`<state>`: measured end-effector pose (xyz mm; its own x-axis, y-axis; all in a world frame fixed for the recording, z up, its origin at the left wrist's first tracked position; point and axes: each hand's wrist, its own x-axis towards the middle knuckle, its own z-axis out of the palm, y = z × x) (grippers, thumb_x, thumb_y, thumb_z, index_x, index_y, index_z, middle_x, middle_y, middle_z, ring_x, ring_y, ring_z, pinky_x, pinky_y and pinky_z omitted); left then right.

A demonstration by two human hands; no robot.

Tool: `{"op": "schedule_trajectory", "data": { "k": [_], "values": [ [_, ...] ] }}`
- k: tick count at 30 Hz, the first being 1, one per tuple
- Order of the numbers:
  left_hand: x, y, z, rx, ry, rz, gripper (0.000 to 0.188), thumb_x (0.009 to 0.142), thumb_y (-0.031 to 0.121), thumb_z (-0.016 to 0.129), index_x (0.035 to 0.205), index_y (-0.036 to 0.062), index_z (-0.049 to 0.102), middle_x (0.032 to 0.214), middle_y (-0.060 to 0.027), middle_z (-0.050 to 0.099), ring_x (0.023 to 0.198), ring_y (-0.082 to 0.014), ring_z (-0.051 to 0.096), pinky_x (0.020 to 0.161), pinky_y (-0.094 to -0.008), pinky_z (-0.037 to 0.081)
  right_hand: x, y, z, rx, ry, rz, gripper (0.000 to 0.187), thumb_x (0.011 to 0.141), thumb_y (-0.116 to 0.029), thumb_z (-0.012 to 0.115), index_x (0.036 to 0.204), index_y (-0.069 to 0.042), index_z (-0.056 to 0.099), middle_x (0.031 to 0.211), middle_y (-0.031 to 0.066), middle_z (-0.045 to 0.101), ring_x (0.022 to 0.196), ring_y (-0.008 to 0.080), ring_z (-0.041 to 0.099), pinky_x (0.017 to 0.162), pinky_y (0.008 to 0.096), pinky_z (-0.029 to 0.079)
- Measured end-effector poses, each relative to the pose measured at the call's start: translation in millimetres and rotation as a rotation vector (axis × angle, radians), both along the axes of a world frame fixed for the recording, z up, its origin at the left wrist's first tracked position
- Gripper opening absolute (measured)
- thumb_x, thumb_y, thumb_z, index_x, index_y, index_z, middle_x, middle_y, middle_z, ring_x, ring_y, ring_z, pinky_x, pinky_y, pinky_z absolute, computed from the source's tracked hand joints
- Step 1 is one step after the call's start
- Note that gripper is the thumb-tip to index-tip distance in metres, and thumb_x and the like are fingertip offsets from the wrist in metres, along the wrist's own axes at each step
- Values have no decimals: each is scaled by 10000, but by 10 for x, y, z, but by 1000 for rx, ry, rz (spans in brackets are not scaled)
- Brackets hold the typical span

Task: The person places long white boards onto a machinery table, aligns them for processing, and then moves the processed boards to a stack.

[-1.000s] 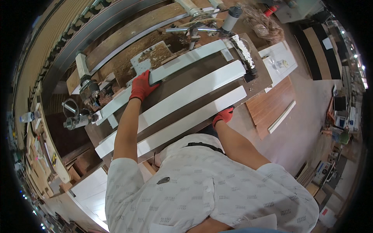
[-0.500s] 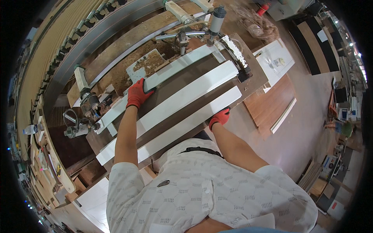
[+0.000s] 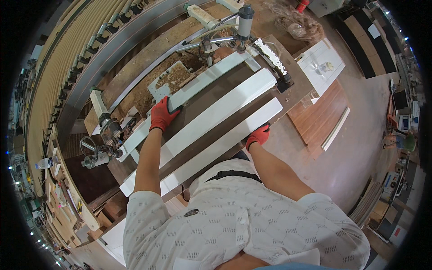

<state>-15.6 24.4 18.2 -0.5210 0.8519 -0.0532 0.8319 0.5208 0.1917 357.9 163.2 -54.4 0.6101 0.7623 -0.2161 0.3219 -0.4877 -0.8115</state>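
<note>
My left hand [image 3: 163, 115], in a red and black glove, is closed over the far white strip [image 3: 202, 78], thumb on the near side. That strip lies along the far side of a brown board table [image 3: 220, 92]. A wider white strip [image 3: 220, 105] runs parallel to it in the middle, and another white strip [image 3: 225, 141] lies along the near edge. My right hand [image 3: 258, 136], gloved the same way, is curled at the table's near right edge, beside the near strip. Whatever its fingers grip, if anything, is hidden.
Pneumatic cylinders stand at the strip's right end [image 3: 245, 27] and left end [image 3: 96, 157]. Sawdust [image 3: 175, 76] covers the machine bed behind. Reddish-brown panels [image 3: 317, 114] and a white panel [image 3: 321, 63] lie to the right. A bottle [image 3: 45, 163] is at far left.
The whole view has shifted slightly. My left hand keeps its place on the far strip, and the strips lie as before. The right hand's fingertips show a little more at the table edge.
</note>
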Motion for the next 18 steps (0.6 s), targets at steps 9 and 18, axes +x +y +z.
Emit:
{"op": "schedule_trajectory", "data": {
  "k": [9,18],
  "values": [
    [4,-63,-67,-4,22,-8,877,742,567,744,1381,35,464,1237,-166,625,1094,-317,625,923,-405,504,-7,-52,77,2,30,13,497,965,-424,464,1180,-15,645,1139,236,673,1067,425,627,894,474,492],
    [-4,-1,-1,-34,-17,12,889,748,562,746,1403,43,445,1253,-200,616,1106,-350,616,938,-420,496,-43,-23,-13,0,37,-11,496,969,-428,468,1182,-15,641,1139,238,669,1058,432,622,894,474,487]
  ]
}}
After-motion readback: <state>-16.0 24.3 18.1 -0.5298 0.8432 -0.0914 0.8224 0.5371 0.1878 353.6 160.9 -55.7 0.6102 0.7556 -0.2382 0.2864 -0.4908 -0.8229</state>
